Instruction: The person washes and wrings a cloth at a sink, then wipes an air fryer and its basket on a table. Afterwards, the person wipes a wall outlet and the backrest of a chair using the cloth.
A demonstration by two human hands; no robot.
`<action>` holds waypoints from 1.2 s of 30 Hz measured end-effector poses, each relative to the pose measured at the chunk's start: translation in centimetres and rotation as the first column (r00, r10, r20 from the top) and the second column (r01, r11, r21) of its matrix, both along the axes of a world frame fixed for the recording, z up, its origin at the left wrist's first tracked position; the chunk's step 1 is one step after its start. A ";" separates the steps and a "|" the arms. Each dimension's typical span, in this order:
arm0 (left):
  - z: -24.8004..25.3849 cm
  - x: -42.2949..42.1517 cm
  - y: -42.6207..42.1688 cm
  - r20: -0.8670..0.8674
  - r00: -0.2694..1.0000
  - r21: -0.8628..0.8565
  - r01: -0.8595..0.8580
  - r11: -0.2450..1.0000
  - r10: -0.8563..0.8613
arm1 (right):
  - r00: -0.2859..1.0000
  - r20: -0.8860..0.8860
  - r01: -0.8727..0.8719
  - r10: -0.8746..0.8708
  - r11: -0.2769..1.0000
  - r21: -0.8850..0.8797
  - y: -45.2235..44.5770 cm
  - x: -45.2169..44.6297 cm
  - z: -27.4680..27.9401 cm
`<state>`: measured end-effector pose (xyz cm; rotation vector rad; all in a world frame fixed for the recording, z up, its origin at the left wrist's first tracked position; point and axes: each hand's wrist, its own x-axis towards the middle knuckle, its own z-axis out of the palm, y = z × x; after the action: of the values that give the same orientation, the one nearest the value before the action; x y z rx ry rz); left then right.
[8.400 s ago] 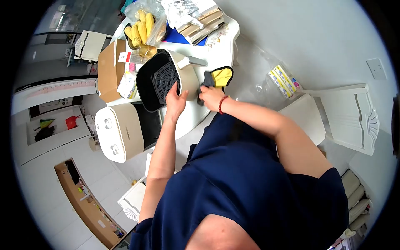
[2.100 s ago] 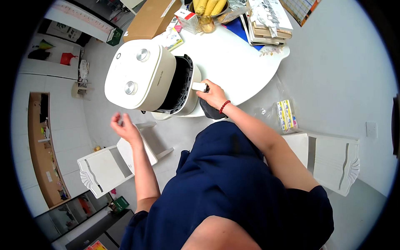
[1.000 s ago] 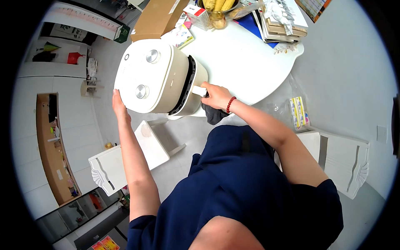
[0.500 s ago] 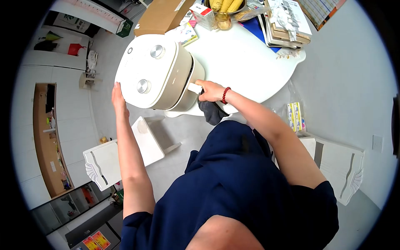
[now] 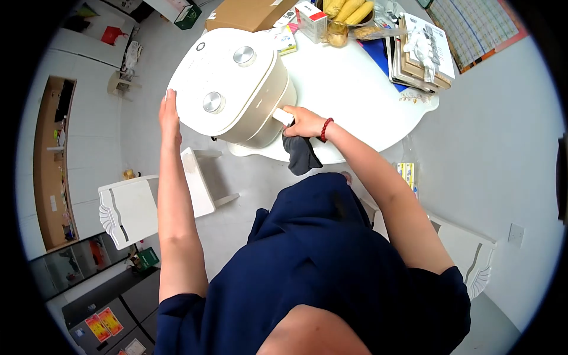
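A cream air fryer [image 5: 269,100] with two silver knobs stands at the near left of the white table [image 5: 346,89]. Its drawer sits flush in the body, and the white handle [image 5: 283,116] points toward my right hand [image 5: 305,123], which wears a red bead bracelet. That hand is closed round the handle's end, with a dark grey cloth [image 5: 302,155] hanging below it. My left hand [image 5: 170,118] lies flat, fingers stretched, against the far left side of the fryer.
A cardboard box [image 5: 248,14] lies behind the fryer. Corn cobs [image 5: 353,10] fill a bowl near a glass jar [image 5: 337,34] and a red-and-white box [image 5: 311,22]. Stacked books [image 5: 420,59] stand at the back right. White chairs [image 5: 133,207] flank me.
The drawer, pulled far out at first, has slid into the fryer body. My left hand has come to the fryer's side, and my right hand has taken hold of the handle.
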<state>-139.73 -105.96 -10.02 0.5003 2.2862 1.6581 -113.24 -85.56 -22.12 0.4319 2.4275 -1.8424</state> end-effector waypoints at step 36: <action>-17.4 20.8 -4.8 0.787 0.606 -0.076 -0.088 0.993 0.114 | 0.977 -0.215 0.164 0.006 0.625 0.763 -0.4 8.2 -9.6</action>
<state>-118.89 -110.79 -27.45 -0.3570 1.6538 1.4537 -105.05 -85.99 -31.70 0.3963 3.3123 -0.7302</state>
